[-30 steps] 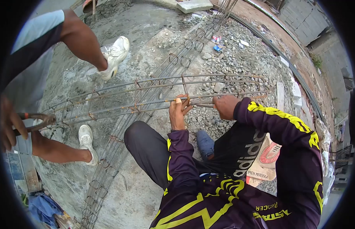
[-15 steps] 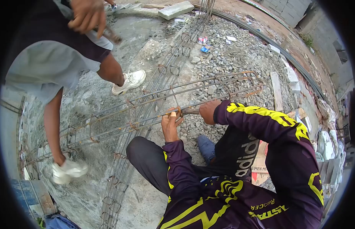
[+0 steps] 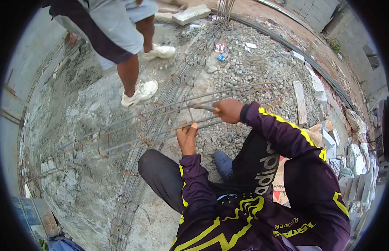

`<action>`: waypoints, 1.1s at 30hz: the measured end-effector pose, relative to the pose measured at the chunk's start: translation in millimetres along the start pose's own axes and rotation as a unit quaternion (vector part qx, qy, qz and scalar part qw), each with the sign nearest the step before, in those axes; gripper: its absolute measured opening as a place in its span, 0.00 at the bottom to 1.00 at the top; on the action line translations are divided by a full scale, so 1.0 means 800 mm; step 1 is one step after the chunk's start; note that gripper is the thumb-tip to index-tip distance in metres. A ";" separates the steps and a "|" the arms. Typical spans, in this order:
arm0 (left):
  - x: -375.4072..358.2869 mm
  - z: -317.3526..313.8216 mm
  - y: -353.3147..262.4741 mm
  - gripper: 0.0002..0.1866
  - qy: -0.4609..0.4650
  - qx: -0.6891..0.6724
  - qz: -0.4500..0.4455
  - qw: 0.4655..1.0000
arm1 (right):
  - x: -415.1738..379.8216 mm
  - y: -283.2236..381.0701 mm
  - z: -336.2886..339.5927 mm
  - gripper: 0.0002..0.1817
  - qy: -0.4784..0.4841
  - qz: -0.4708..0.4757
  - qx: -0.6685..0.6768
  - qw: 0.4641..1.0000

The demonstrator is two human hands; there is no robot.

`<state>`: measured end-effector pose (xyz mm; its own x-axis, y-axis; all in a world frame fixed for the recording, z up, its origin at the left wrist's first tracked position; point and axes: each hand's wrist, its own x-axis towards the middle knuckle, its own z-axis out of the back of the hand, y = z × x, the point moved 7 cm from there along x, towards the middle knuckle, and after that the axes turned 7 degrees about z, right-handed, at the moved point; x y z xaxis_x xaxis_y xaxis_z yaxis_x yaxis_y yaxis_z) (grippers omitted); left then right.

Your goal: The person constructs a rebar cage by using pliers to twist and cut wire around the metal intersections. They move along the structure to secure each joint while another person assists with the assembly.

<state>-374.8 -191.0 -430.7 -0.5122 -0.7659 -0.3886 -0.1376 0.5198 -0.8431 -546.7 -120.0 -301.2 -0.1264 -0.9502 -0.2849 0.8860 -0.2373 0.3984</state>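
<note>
A long rebar cage (image 3: 161, 109) of rusty bars and square stirrups lies slanting across in front of me. My left hand (image 3: 186, 137) is closed around its near bar, beside a stirrup. Above and right of it, my right hand (image 3: 229, 110) is wrapped round the handles of a pliers-like metal tool (image 3: 201, 107). The tool's tip points left, close to the top of that stirrup at the far bars. A second rebar cage (image 3: 128, 196) runs beneath the first one, from the bottom of the view up to the top.
Another person (image 3: 128, 69) in shorts and white shoes stands at the upper left, beyond the cages. Gravel (image 3: 253, 62) covers the ground at the upper right. A wooden plank (image 3: 300, 102), pale blocks (image 3: 318, 85) and long bars (image 3: 301, 54) lie at the right.
My right hand and the tool have moved up, from the near bar toward the far bars. The other person has stepped right, and their hand has mostly left the view.
</note>
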 end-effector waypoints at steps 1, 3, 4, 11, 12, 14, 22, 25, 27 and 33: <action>0.006 -0.004 0.006 0.34 -0.003 0.031 -0.008 0.999 | 0.006 0.012 0.009 0.10 -0.031 0.011 0.013 0.999; 0.003 -0.008 0.006 0.38 -0.041 0.010 -0.025 0.999 | 0.018 0.036 0.017 0.11 -0.063 0.007 0.019 0.998; -0.002 -0.008 0.004 0.37 -0.067 0.014 -0.031 0.997 | 0.021 0.051 0.021 0.11 -0.067 0.013 0.041 0.997; 0.012 0.026 0.030 0.29 -0.180 0.130 -0.038 0.974 | 0.050 0.080 -0.001 0.10 -0.110 0.048 0.156 0.980; 0.016 0.035 0.030 0.27 -0.208 0.204 -0.035 0.956 | 0.052 0.074 -0.005 0.10 -0.116 0.051 0.165 0.978; -0.009 0.022 -0.003 0.25 -0.243 0.345 0.010 0.906 | 0.041 0.077 0.010 0.10 -0.105 0.032 0.198 0.974; -0.034 -0.050 -0.087 0.14 -0.275 0.568 -0.323 0.706 | 0.025 0.078 0.031 0.12 -0.140 0.083 0.196 0.967; -0.009 -0.047 -0.081 0.13 -0.186 0.659 -0.285 0.670 | 0.015 0.079 0.042 0.12 -0.159 0.094 0.208 0.961; -0.002 -0.039 -0.078 0.12 -0.125 0.664 -0.260 0.690 | 0.009 0.077 0.057 0.12 -0.155 0.095 0.226 0.957; 0.006 -0.045 -0.086 0.11 -0.078 0.627 -0.225 0.741 | 0.018 0.048 0.071 0.10 -0.227 0.059 0.271 0.933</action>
<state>-398.2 -217.2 -361.1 -0.5360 -0.8403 0.0814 0.6824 -0.4881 -0.5441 -540.0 -154.6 -240.7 -0.3273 -0.9345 0.1398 0.5649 -0.0749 0.8217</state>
